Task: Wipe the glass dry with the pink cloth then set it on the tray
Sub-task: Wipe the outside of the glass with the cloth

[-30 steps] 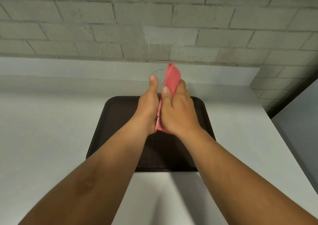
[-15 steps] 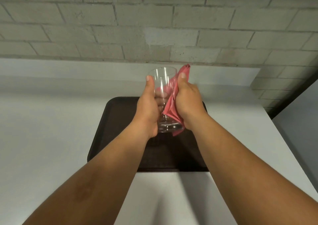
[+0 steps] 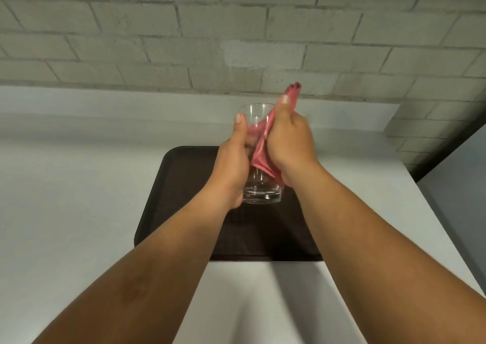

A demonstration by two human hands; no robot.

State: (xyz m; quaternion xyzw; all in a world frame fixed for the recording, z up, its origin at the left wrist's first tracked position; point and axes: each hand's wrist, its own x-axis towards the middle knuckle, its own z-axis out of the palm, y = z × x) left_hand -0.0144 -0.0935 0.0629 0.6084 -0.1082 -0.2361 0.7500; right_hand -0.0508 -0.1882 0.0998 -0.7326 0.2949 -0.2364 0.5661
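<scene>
Fingers (image 3: 240,122) of the left hand (image 3: 231,164) were curled around the left side of the clear drinking glass (image 3: 259,193), the thumb lying up along its wall near the rim, so that hand was gripping the glass and bearing its weight. The right hand (image 3: 289,143) was closed on the pink cloth (image 3: 263,156), pressing it against the right side of the glass, with its thumb up near the rim and a corner of the cloth sticking up above it. Part of the cloth showed through the glass wall; whether any of it was tucked inside the glass could not be told.

The glass was held upright, or nearly so, in the air above the far half of the dark brown tray (image 3: 184,199). Its thick base was apart from the tray surface and not resting on it. The tray lay flat on the white countertop (image 3: 79,185), close to the grey block wall (image 3: 236,27), and what showed of it between the forearms carried nothing.

Judged from this, the task was in its first part: the wiping was under way, with the cloth on the glass wall. How dry the glass was could not be read, since no drops showed at this sharpness. Left to do were any remaining passes of the cloth, over the base perhaps, then drawing the cloth clear, lowering the glass straight down onto the tray beneath it, and letting go with the left hand.
</scene>
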